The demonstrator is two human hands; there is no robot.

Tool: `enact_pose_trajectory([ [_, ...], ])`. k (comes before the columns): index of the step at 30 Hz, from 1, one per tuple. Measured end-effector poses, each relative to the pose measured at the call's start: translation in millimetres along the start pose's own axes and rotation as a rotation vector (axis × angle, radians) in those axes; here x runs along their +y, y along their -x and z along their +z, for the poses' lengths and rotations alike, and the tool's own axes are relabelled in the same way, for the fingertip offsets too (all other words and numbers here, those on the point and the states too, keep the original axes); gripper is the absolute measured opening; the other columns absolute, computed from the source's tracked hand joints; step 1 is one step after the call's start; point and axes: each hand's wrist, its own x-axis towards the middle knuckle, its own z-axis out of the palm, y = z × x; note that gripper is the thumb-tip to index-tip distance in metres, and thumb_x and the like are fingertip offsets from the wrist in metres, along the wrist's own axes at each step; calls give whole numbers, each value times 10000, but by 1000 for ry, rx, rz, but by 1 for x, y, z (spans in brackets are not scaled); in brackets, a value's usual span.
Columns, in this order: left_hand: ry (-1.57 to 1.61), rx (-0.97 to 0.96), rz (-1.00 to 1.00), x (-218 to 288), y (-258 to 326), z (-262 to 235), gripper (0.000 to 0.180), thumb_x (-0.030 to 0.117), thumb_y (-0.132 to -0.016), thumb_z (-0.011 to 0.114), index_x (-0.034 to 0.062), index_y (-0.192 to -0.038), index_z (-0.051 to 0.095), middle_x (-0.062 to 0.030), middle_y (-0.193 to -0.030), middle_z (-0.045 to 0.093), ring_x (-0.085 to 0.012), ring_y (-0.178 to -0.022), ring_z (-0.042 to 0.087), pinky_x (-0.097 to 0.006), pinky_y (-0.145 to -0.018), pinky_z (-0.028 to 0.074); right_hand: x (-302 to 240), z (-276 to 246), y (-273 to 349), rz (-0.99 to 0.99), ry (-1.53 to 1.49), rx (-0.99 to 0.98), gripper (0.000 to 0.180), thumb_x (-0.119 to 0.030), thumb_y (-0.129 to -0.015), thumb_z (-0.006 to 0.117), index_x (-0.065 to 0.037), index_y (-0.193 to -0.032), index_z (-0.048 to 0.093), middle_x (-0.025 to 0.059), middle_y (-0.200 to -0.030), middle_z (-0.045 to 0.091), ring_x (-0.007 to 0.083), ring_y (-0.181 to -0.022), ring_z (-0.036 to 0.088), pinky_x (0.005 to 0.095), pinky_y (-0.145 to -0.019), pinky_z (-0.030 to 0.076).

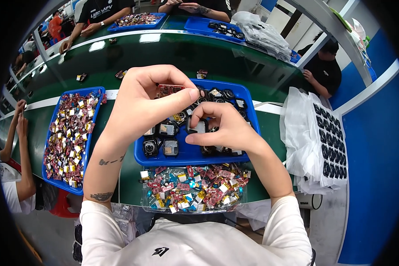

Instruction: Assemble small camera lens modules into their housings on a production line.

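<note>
My left hand [148, 99] pinches a small red circuit board [169, 90] between thumb and curled fingers, above the blue tray [181, 161] in front of me. Just to its right and lower, my right hand [230, 128] grips a square black casing [198, 127] with a grey inner face between thumb and fingers. Many similar black casings, some with round lens-like parts, lie in the tray beneath both hands. Against my body sits a clear plastic tray holding a heap of red boards [193, 190] with white, yellow and blue pieces. My hands hide part of the tray.
On the left stands another blue tray [63, 187] full of red boards. A green conveyor belt [164, 52] crosses beyond, carrying a few loose parts. White plastic-wrapped trays of black casings [330, 142] are stacked at right. Other people work on the far side, left and right.
</note>
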Motion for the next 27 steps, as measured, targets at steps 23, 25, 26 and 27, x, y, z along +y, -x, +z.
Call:
enact_pose_trajectory([
  [23,-421,181,30,-10,7,23,105,44,-719,659,-58,-707,639,-85,-648,639,-92,-624,607,-226,-588,481,-17,5,7,-172,-610,366,310,28,-825,626,24,-1114,511,92,-940,613,114,-852,615,251,-703,566],
  [25,-436,198,44,-12,6,23,104,46,-713,659,-57,-707,645,-94,-646,641,-103,-612,609,-232,-582,480,-17,4,8,-164,-569,353,341,31,-826,623,28,-1151,520,92,-967,606,112,-894,597,259,-729,566],
  [26,-452,216,55,-14,6,22,105,48,-707,659,-56,-706,651,-103,-645,643,-114,-599,610,-237,-575,478,-17,5,8,-171,-548,350,335,33,-827,621,30,-1149,532,86,-977,602,112,-891,593,262,-741,565],
  [27,-453,216,55,-16,5,22,105,48,-707,659,-56,-706,651,-103,-645,643,-114,-599,610,-237,-575,478,-17,6,8,-178,-528,346,328,35,-828,620,32,-1147,544,80,-987,598,111,-889,590,265,-753,565],
])
